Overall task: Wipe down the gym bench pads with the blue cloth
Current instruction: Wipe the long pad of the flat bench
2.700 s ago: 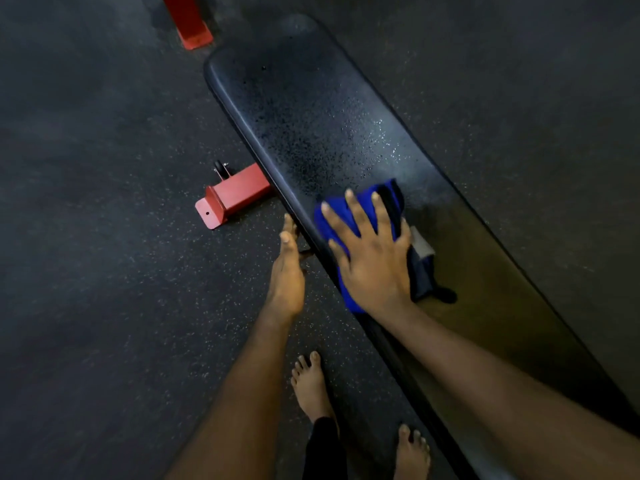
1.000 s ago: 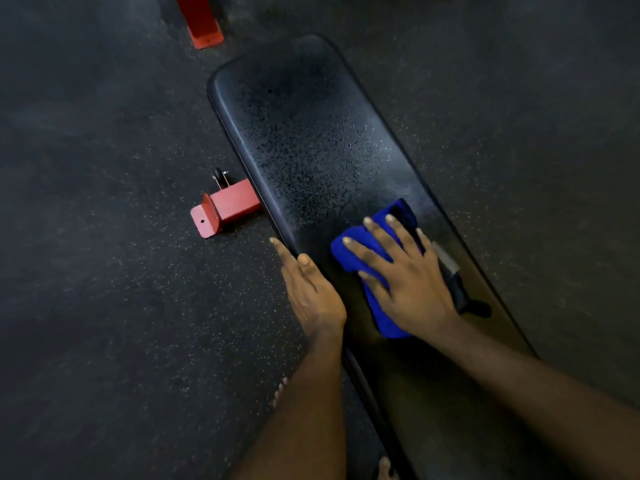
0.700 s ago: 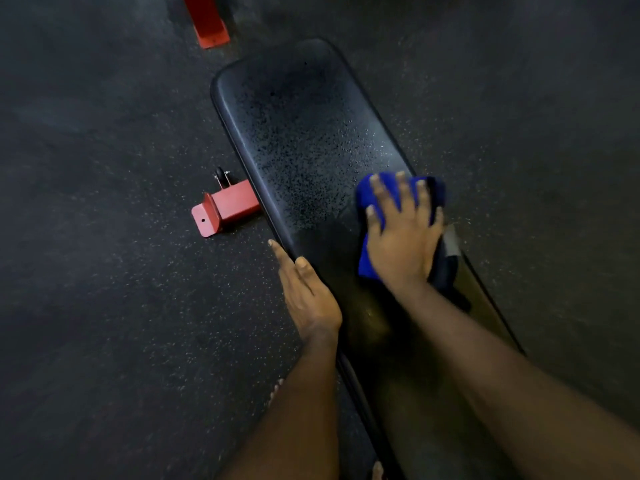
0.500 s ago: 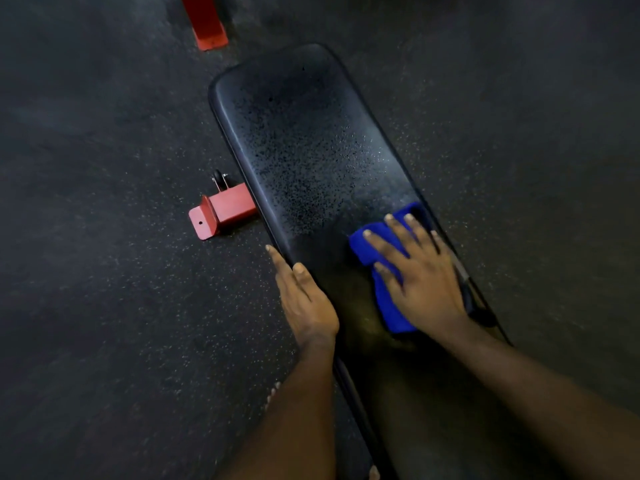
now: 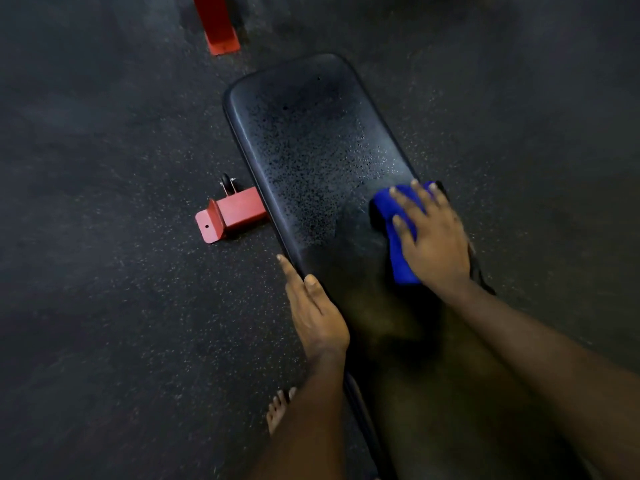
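Swept rightward, the blue cloth lies under the flat, pressing right hand.

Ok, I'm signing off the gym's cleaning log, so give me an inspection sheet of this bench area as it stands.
Surface: black bench pad, far half speckled with droplets, near half looks smooth.
Job's things: blue cloth lies at the pad's right edge under the right hand.
Clutter: nothing seen.
Hands: right hand flat, fingers spread, pressing the cloth; left hand rests along the pad's left edge, fingers straight.
Cables: nothing seen.
Surroundings: dark speckled floor; red frame foot with a small wheel left of the pad; another red frame leg beyond the far end; a bare foot beside the bench.
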A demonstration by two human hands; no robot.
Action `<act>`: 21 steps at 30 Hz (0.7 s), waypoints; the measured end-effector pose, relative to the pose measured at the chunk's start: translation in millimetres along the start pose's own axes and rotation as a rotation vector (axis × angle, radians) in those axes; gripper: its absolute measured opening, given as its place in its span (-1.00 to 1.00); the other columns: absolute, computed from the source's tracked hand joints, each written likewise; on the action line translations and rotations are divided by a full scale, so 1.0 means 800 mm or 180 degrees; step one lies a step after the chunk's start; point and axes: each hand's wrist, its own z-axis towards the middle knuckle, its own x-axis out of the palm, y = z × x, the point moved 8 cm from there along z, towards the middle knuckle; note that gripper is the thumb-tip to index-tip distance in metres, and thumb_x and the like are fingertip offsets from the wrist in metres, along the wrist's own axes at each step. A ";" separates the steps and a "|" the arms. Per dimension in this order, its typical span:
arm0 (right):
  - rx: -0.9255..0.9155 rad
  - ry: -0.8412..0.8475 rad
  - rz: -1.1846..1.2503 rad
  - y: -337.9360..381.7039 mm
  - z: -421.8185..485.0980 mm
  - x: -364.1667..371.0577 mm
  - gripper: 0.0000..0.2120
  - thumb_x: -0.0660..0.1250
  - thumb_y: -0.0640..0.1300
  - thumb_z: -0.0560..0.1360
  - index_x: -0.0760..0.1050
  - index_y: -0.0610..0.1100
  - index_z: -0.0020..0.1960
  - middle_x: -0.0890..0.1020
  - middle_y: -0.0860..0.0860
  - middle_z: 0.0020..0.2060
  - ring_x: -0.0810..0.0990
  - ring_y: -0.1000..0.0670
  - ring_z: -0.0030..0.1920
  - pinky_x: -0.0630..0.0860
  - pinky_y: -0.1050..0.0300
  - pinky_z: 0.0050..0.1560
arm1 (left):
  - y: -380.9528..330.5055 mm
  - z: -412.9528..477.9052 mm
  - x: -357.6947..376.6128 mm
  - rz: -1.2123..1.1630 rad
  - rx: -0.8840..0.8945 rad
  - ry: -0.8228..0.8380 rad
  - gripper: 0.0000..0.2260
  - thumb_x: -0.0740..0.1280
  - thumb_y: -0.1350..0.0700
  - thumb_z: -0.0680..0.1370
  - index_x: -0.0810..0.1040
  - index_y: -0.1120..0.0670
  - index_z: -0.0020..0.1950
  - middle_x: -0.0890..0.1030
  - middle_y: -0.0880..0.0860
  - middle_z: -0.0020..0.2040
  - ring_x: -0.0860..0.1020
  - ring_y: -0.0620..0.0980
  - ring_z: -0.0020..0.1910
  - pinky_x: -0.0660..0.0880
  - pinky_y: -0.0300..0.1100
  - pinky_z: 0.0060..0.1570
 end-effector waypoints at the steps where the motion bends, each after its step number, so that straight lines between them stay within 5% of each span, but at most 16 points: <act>1: 0.0380 -0.0117 0.0074 -0.003 0.024 0.000 -0.54 0.05 0.11 0.65 0.25 0.13 0.54 0.28 -0.02 0.54 0.17 -0.14 0.54 0.29 -0.23 0.42 | 0.001 -0.001 0.000 0.0006 0.0005 0.0017 -0.50 -0.08 -0.12 0.66 -0.08 -0.15 0.61 0.16 0.03 0.58 0.16 -0.23 0.38 0.09 -0.26 0.33; 3: 0.0594 -0.0235 0.0022 0.033 0.059 0.007 -0.54 0.05 0.11 0.65 0.23 0.14 0.54 0.27 0.00 0.54 0.16 -0.15 0.54 0.24 -0.25 0.44 | 0.002 0.000 -0.001 0.0002 0.0035 -0.0001 -0.50 -0.09 -0.11 0.66 -0.06 -0.14 0.61 0.17 0.02 0.58 0.14 -0.29 0.34 0.07 -0.31 0.33; 6: -0.0418 -0.0076 -0.0184 0.113 0.048 0.025 -0.53 0.04 0.11 0.64 0.19 0.18 0.55 0.26 0.04 0.54 0.16 -0.10 0.55 0.18 -0.22 0.47 | 0.003 0.002 -0.002 0.0004 0.0090 -0.0088 -0.52 -0.10 -0.12 0.68 -0.05 -0.12 0.61 0.14 -0.02 0.59 0.11 -0.29 0.40 0.08 -0.28 0.39; 9: -0.1169 0.0299 -0.0152 0.098 -0.008 0.026 -0.53 0.07 0.09 0.65 0.19 0.21 0.55 0.23 0.08 0.56 0.11 -0.05 0.57 0.18 -0.18 0.49 | 0.005 0.002 -0.001 -0.0031 0.0015 -0.0090 -0.50 -0.10 -0.15 0.65 -0.05 -0.16 0.61 0.10 -0.07 0.60 0.10 -0.15 0.52 0.07 -0.21 0.43; 11: -0.0959 0.0230 -0.0128 0.060 -0.005 0.016 -0.54 0.06 0.11 0.64 0.23 0.20 0.53 0.26 0.06 0.55 0.13 -0.05 0.57 0.23 -0.22 0.45 | 0.004 0.003 -0.002 -0.0083 0.0025 -0.0090 -0.49 -0.10 -0.15 0.64 -0.04 -0.16 0.60 0.09 -0.08 0.60 0.08 -0.15 0.51 0.05 -0.20 0.44; 15: 0.0420 -0.0224 -0.0183 0.063 0.036 0.013 -0.54 0.03 0.15 0.60 0.30 0.20 0.48 0.31 0.07 0.52 0.17 -0.07 0.54 0.21 -0.29 0.42 | 0.009 0.003 -0.001 -0.0142 0.0017 -0.0101 -0.48 -0.12 -0.16 0.64 -0.03 -0.15 0.61 0.11 -0.08 0.59 0.10 -0.09 0.54 0.04 -0.24 0.41; 19: -0.0463 0.0134 0.0287 0.149 0.028 0.035 -0.52 0.06 0.20 0.61 0.22 0.23 0.53 0.25 0.10 0.55 0.12 -0.03 0.56 0.16 -0.25 0.47 | 0.008 0.002 0.001 -0.0330 -0.0002 0.0005 -0.48 -0.14 -0.19 0.64 -0.02 -0.15 0.60 0.09 -0.12 0.59 0.07 -0.12 0.55 0.05 -0.19 0.47; 21: -0.0613 0.0053 0.1358 0.129 0.017 0.005 -0.53 0.12 0.20 0.62 0.29 0.18 0.51 0.34 0.08 0.51 0.22 0.06 0.53 0.24 -0.15 0.48 | 0.005 0.001 -0.004 -0.0343 -0.0160 -0.0037 -0.53 -0.14 -0.15 0.68 0.04 -0.15 0.60 0.17 -0.06 0.57 0.19 -0.11 0.50 0.16 -0.19 0.39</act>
